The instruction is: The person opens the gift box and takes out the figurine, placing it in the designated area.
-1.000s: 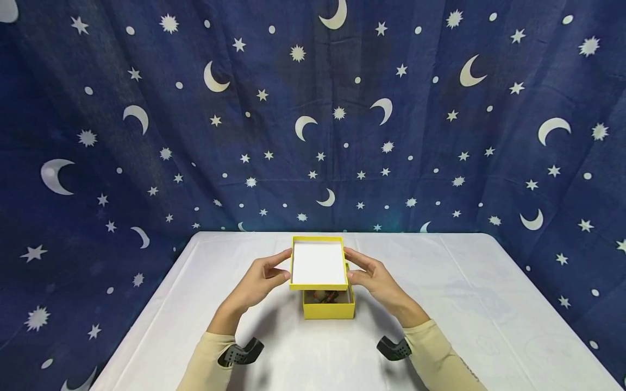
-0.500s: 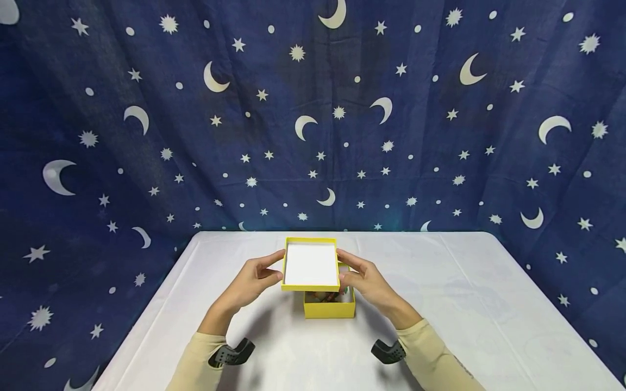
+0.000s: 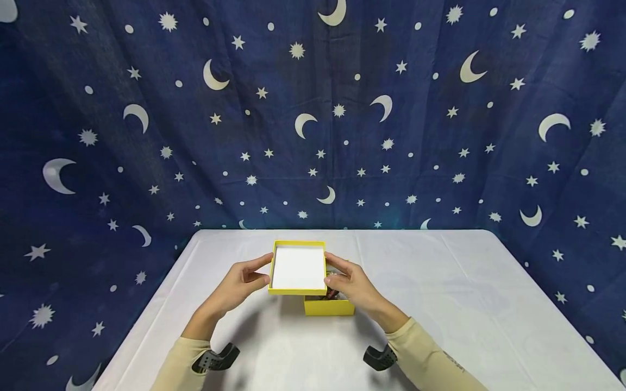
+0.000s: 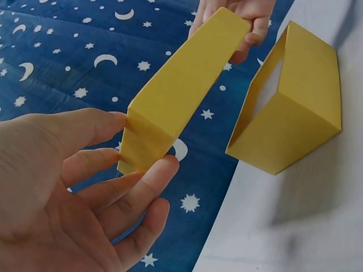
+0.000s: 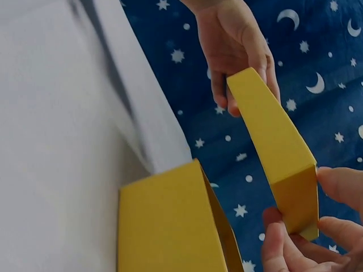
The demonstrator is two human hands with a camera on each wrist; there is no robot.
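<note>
A square yellow box lid (image 3: 298, 267) with a white inside is held up off the table, its inside facing the head camera. My left hand (image 3: 237, 286) pinches its left side between thumb and fingers. On the opposite side my right hand (image 3: 358, 287) pinches it the same way. Behind and partly below the lid, the uncovered yellow box (image 3: 329, 308) stands on the table. Some dark and reddish contents (image 3: 333, 294) show inside, mostly hidden by the lid and right hand. Both wrist views show the lid (image 4: 176, 85) apart from the box (image 5: 164, 221).
A white cloth covers the table (image 3: 440, 304), which stretches out on both sides of the box. Beyond its far edge hangs a dark blue curtain (image 3: 313, 152) with white moons and stars. A black device (image 3: 220, 358) is strapped at each wrist.
Both hands have carried the lid to the left and slightly down, so it covers less of the box's right part. The box has stayed in place on the table.
</note>
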